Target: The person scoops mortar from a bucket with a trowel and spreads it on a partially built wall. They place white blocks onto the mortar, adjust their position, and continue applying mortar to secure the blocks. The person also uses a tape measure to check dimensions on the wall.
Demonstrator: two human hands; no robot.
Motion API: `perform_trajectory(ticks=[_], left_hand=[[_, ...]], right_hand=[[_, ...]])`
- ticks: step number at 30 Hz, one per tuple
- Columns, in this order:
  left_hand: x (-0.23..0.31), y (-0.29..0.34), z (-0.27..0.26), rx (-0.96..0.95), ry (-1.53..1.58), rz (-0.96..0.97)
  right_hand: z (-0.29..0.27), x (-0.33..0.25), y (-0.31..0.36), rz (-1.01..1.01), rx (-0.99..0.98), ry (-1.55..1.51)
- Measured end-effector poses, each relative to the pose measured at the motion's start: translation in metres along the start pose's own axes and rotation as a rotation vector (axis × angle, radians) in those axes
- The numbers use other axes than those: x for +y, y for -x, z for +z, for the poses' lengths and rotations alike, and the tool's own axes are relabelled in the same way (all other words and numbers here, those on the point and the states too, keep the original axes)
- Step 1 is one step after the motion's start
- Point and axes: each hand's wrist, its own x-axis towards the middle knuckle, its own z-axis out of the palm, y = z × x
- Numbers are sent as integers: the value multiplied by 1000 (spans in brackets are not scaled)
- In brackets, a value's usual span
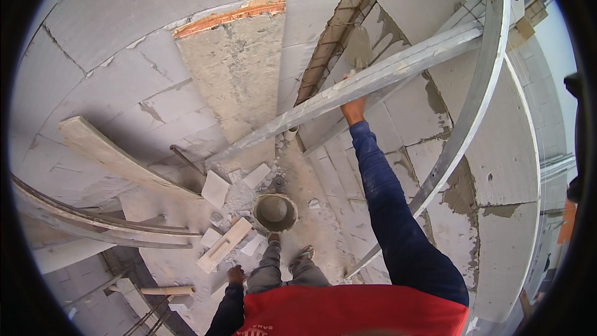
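Where the trowel lies: as a long grey beam cuts across the view, only the blade and a bit of handle show, just beyond it, near the block wall and beside the reinforced slot.
Right grip: closed, it seems, around the trowel's handle, though the beam hides most of the fingers; the blade points away from it, farther up the view, likely so that the flat can meet the blocks.
Right sleeve: dark blue, stretched forward over the curved bar, probably because the wall there takes a long reach.
Left grip: hanging low beside the trousers, fingers curled; whether it has hold of anything I cannot tell.
Bucket: on the floor just ahead of the feet, greyish inside, perhaps stood there to be handy.
Rubble: pale block pieces left of the bucket.
Broad board: propped upright, it seems, against the far wall.
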Motion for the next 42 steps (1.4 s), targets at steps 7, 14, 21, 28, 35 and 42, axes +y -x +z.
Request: perform_trajectory(ticks=[7, 14, 21, 28, 35, 42], left_hand=[[42, -15, 2, 107, 883, -426], [49, -17, -10, 73, 837, -370], [64, -7, -25, 42, 163, 8], [64, -13, -32, 111, 703, -419], [65, -13, -48, 55, 612, -590], [88, -41, -60, -74, 634, -505]], right_hand=[[-60, -41, 8, 150, 268, -113], [-58, -33, -30, -185, 43, 321], [-53, -30, -25, -184, 299, 82], [-37, -53, 15, 126, 433, -178], [-65, -89, 59, 286, 88, -250], [-155, -123, 246, 539, -247, -368]])
